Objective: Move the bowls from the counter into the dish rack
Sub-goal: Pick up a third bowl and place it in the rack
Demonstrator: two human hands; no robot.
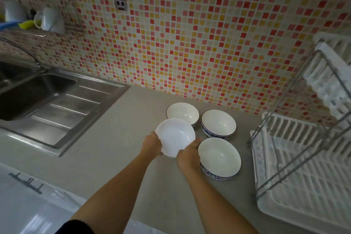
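Observation:
A plain white bowl (pixel 175 137) is held between both hands, slightly raised and tilted toward me. My left hand (pixel 152 145) grips its left rim and my right hand (pixel 188 156) grips its lower right rim. Three white bowls with blue patterned sides stand upright on the grey counter: a far bowl (pixel 182 112), a middle right bowl (pixel 218 124) and a near bowl (pixel 220 156) just right of my right hand. The white two-tier dish rack (pixel 303 176) stands at the right with nothing on its lower tray.
A steel sink (pixel 28 93) with a ribbed drainboard (pixel 72 104) lies at the left. The mosaic tile wall (pixel 190 43) rises behind the counter. The rack's metal frame (pixel 296 135) slants over its lower tray. Cups (pixel 50 19) sit on a ledge at far left.

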